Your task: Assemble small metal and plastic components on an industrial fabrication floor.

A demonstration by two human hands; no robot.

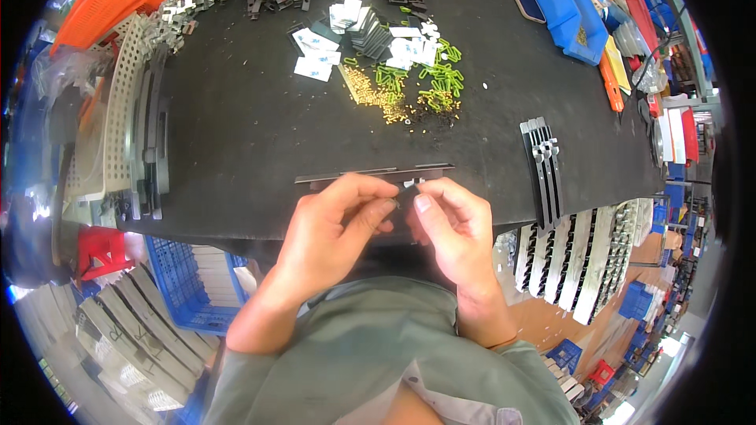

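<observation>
- Near mid-frame, by the table's (pixel 236 126) lower edge, a small dark part (pixel 405 190) sits at the fingertips, mostly hidden.
- Left hand (pixel 335 228): thumb and forefinger appear to pinch it.
- Right hand (pixel 455 228): thumb and forefinger bend close to it; whether they grip, I cannot tell.
- Just above: thin strips (pixel 346 175) and a silver clip (pixel 410 182).
- Step in hand, I judge: fine two-handed handling; the next move calls for a steady pinch.
</observation>
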